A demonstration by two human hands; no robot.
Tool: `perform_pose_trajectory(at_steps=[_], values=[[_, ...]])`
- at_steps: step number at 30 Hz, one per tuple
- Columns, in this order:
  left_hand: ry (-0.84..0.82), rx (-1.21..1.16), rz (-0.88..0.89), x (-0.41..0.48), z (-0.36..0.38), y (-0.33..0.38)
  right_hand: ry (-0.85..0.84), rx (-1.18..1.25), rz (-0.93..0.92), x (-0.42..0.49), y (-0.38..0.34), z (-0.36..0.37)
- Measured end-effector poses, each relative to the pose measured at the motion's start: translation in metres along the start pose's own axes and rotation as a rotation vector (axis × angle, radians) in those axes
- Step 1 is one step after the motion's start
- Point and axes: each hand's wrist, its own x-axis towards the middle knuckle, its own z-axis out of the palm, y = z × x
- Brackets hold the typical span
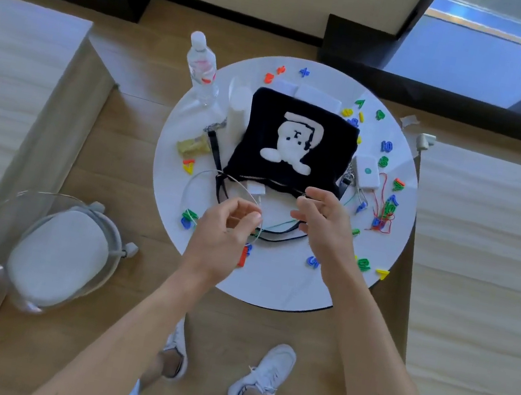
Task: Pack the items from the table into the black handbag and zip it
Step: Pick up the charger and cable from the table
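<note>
The black handbag (297, 141) lies flat mid-counter (271, 286), zip edge toward 6 o'clock. The left grip (225, 229), at 7 o'clock, pinches a looped white cable (200, 174); the right grip (321, 218), at 5 o'clock, curls by the zip, its hold unclear

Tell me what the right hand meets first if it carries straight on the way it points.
Most likely the black handbag: the right hand points up-left at its zipper edge, close ahead. Depth is unclear, so it might pass above.
</note>
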Motion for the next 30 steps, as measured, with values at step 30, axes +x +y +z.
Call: perform_pose_trajectory(at_steps=[30], values=[[0.071, 1.05, 0.795, 0.29, 0.18, -0.196, 0.114, -0.849, -0.73, 0.253, 0.179, -0.016]])
